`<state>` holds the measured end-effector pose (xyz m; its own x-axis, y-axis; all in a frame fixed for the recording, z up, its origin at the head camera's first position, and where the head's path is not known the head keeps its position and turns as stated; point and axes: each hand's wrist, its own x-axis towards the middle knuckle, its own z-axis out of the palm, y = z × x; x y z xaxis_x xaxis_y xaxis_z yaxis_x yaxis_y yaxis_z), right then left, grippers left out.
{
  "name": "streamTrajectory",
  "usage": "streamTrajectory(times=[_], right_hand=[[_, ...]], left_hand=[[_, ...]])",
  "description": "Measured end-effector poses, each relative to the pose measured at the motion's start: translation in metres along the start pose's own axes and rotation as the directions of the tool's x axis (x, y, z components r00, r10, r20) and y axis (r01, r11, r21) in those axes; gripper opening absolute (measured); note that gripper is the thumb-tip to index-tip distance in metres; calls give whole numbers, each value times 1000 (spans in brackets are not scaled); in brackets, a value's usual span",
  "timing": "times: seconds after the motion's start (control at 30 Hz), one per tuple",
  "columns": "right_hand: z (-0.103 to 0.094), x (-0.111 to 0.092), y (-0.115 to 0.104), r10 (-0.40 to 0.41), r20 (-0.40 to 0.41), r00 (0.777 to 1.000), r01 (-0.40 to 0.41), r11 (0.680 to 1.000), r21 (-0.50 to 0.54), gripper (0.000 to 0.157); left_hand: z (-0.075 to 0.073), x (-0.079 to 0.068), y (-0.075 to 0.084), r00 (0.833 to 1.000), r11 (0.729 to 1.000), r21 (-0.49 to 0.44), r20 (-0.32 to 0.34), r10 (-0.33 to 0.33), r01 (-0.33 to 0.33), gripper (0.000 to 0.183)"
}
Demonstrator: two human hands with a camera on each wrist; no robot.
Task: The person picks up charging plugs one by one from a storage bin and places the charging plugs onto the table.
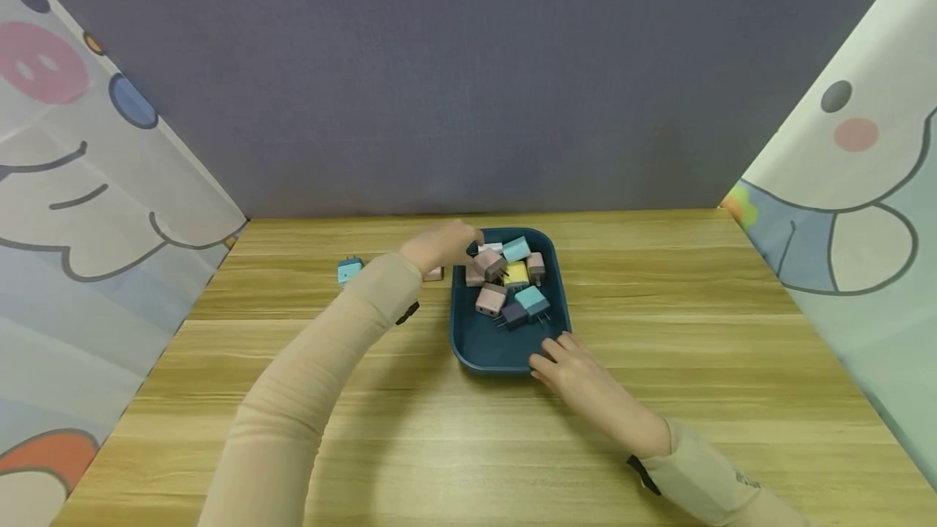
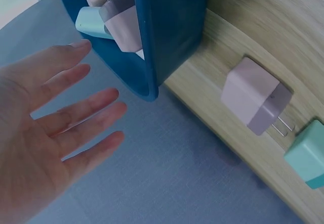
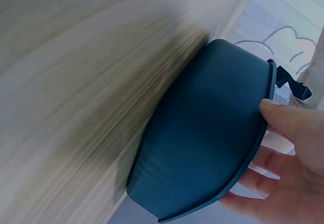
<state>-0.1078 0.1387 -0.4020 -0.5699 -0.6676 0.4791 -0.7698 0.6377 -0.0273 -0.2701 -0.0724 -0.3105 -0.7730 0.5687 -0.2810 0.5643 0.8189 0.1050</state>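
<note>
My left hand (image 1: 439, 244) hovers at the far left rim of a dark blue plastic bin (image 1: 494, 354). In the left wrist view its fingers (image 2: 83, 110) are spread and hold nothing. Inside the bin lie several charger plugs, among them a yellow charger plug (image 1: 516, 273), a dark navy charger plug (image 1: 514, 313), a light blue charger plug (image 1: 532, 299) and a pink charger plug (image 1: 491, 299). My right hand (image 1: 574, 372) grips the bin's near right corner; the right wrist view shows the thumb on the outer wall and the fingers over the rim.
Left of the bin, a teal charger plug (image 1: 349, 269) stands on the wooden table (image 1: 659, 291). Closer to the bin is a pink charger plug (image 2: 255, 95), partly hidden by my left hand in the head view. A grey panel (image 1: 483, 88) rises behind the table.
</note>
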Motion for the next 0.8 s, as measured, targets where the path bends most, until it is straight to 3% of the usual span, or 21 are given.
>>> streamTrajectory(times=[0.53, 0.7, 0.8], right_hand=[[1, 0, 1, -8, -13, 1000, 8, 1000, 11, 6], [2, -1, 2, -22, -51, 998, 23, 999, 24, 38], [2, -1, 2, -23, -56, 998, 24, 999, 24, 44]], left_hand=[[2, 20, 15, 999, 1000, 14, 33, 18, -18, 38], [3, 24, 18, 999, 999, 26, 51, 19, -20, 38], [4, 26, 20, 998, 1000, 30, 56, 3, -5, 35]])
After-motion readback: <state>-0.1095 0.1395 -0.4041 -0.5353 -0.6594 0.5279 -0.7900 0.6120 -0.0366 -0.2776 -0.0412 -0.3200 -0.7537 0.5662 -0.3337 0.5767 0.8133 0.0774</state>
